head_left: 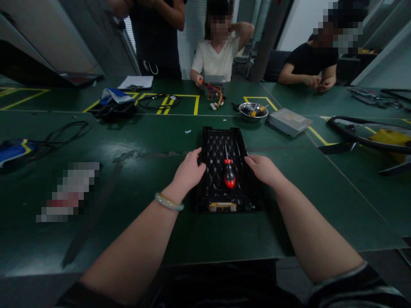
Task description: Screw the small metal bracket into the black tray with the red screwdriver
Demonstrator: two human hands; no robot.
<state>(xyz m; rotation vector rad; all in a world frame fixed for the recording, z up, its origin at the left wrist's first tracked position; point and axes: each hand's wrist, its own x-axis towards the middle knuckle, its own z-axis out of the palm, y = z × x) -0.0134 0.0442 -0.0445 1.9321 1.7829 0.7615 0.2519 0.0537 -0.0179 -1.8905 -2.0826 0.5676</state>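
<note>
A black plastic panel [216, 184] with raised side walls and a diamond-patterned inner face lies on the green table in front of me. Inside it rests a red and black screwdriver [229, 174], its shaft pointing away from me. A small tan circuit board with connectors [222, 206] sits at the panel's near edge. My left hand [190, 170] grips the panel's left wall, thumb on the inner side. On the opposite wall, my right hand [261, 168] holds on with thumb and fingers; its fingertips are partly hidden. Neither hand touches the screwdriver.
Beyond the panel stand a metal bowl of tools [253, 112] and a grey metal box [289, 121]. A co-worker across the table holds wires from a power supply [215, 81]. Cables and a blue bundle [117, 96] lie left; a black frame [369, 132] lies right.
</note>
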